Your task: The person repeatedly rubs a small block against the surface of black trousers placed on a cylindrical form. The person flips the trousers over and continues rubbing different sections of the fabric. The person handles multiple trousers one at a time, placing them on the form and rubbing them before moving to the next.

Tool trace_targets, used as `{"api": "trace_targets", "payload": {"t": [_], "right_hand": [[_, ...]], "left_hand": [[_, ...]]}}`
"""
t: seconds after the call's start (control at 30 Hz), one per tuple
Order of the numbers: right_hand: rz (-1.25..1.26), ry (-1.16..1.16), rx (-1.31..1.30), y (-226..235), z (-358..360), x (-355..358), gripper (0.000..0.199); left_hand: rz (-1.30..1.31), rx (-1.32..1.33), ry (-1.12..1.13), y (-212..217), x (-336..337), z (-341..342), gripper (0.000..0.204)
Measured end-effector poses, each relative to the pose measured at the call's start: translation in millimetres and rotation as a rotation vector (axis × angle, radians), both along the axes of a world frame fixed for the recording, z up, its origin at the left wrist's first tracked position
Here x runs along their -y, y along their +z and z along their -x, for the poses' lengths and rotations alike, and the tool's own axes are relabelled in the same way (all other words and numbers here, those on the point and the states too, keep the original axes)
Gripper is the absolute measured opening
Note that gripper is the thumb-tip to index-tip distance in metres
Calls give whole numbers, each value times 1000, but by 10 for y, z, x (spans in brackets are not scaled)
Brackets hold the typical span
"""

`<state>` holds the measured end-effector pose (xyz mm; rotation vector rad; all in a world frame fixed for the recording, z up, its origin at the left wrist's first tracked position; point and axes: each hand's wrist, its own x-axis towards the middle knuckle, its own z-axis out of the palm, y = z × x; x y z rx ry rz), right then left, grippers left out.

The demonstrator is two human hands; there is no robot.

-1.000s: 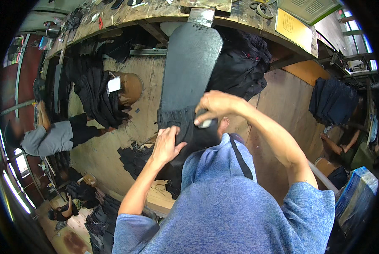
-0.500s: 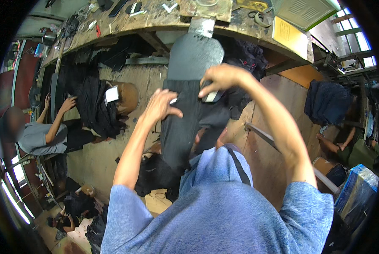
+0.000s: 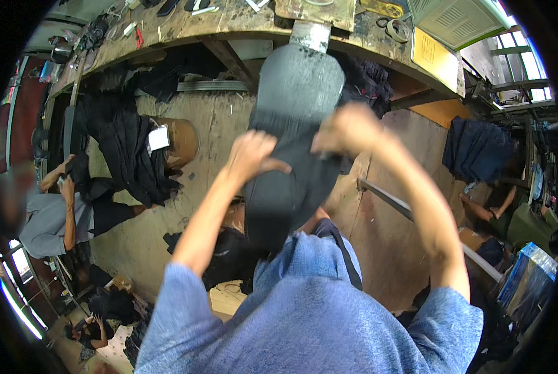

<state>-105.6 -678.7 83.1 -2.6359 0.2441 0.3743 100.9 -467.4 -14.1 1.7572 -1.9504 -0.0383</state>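
A black garment [image 3: 269, 196] is drawn over a long, dark grey board [image 3: 301, 81], which juts from the workbench toward me. My left hand [image 3: 254, 153] rests at the left edge of the board, its fingers bent onto the cloth and its thumb stretched across it. On the other side, my right hand [image 3: 349, 131] is closed on the cloth and smeared by motion. A fold of the garment pulls tight between the two hands. Its lower end hangs by my lap, and my right fingertips are hard to make out.
The workbench [image 3: 241, 28] curves across the far side, with a tape roll [image 3: 397, 30] and a yellow pad [image 3: 432, 56] on it. At left a seated person [image 3: 54, 215] handles dark cloth. A dark cloth pile [image 3: 478, 149] and a slanting bar [image 3: 385, 198] are at right.
My right hand has pulled the cloth inward and down from the board's right side. A pale patch near it is now hidden. The view has shifted, and the person at left has lowered their hands.
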Motion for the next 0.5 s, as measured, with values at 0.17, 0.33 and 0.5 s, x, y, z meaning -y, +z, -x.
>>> {"api": "trace_targets", "payload": {"t": [0.17,0.33,0.5], "right_hand": [[107,124,191,-484,52,648,62],[-89,-796,812,-177,258,-653,30],[-116,46,962,-580,-27,-1812,49]], "left_hand": [[86,-45,-117,-271,453,-176,74],[81,-67,-104,-216,392,-157,77],[45,-71,-122,-295,484,-223,78]]}}
